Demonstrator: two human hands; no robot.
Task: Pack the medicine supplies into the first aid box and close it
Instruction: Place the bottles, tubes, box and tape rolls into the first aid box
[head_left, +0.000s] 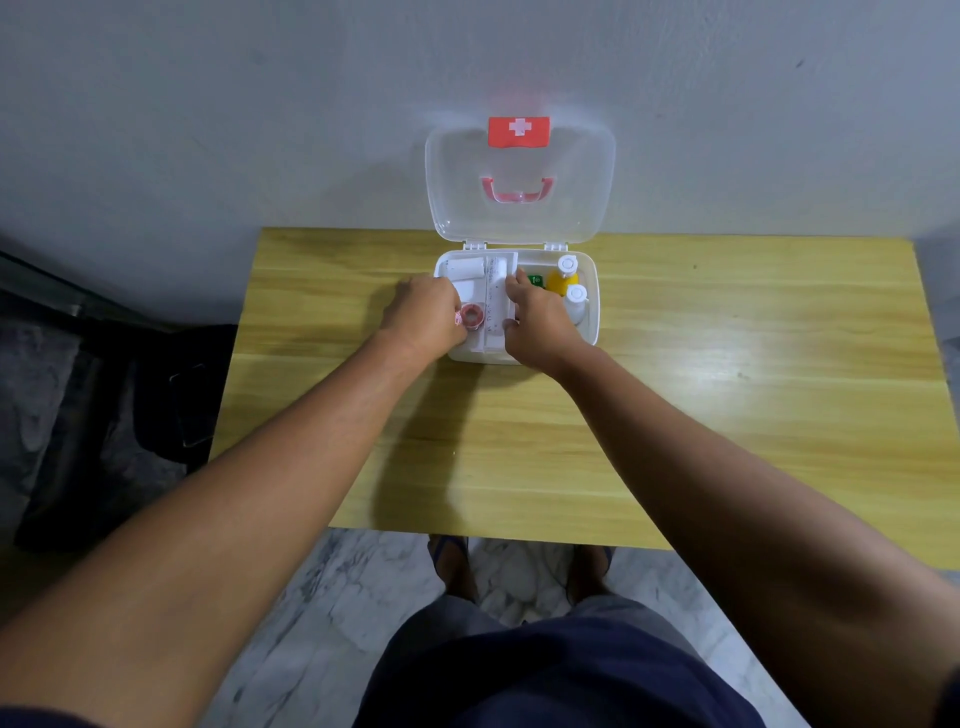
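- A dark bag lies on the floor to the left of the counter, apart from it.
- My left hand rests at the left edge of the first aid box, knuckles up; its fingers curl down over the box's left side, but I cannot tell whether they grip anything.
- Just beside that hand, inside the box, lies a roll of tape with a red centre, and behind it a white bandage roll on its side.
- A white tray sits in the left half of the box, and my two hands flank it.
- My right hand is on the tray's right edge; the thumb and the fingers seem to pinch that edge, though the contact is partly hidden.
- Right of that hand, in the open compartment, are a small green packet, a yellow bottle with a white cap, and a white bottle nearer to me.
- The clear lid stands open, upright against the wall, with a red cross label at its top and a pink handle below it.
- The box sits at the far edge of the counter, touching the wall side.
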